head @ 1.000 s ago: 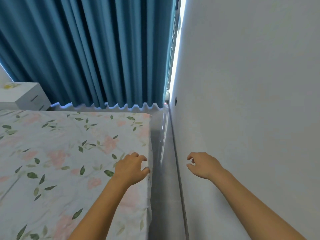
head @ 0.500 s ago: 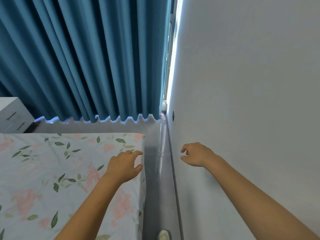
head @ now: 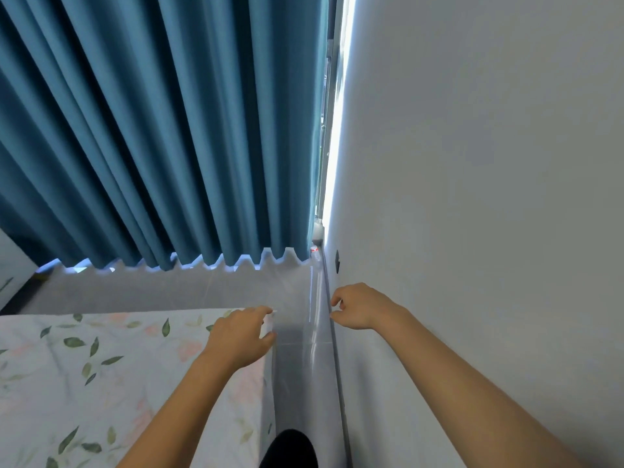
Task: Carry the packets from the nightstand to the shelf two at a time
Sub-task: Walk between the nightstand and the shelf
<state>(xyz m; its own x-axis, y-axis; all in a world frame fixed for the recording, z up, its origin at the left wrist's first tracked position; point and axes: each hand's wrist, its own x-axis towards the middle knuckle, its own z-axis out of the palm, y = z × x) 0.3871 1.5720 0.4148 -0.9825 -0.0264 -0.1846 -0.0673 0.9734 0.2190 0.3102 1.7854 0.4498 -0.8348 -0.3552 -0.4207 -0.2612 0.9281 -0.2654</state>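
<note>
No packets show in the head view. My left hand (head: 241, 336) hovers over the corner of the bed with its fingers loosely curled and nothing in it. My right hand (head: 361, 307) hangs in front of the white wall, also loosely curled and holding nothing. Only a white edge of the nightstand (head: 13, 271) appears at the far left. The shelf is out of view.
A bed with a floral sheet (head: 101, 383) fills the lower left. A narrow strip of grey floor (head: 304, 366) runs between the bed and the white wall (head: 472, 197). Blue curtains (head: 152, 130) hang ahead, with a bright window gap beside them. A dark foot (head: 288, 449) shows at the bottom.
The view has advanced along the gap toward the curtain and tilted up. The bed and nightstand slid down and left. Both hands stayed held out in front, holding nothing.
</note>
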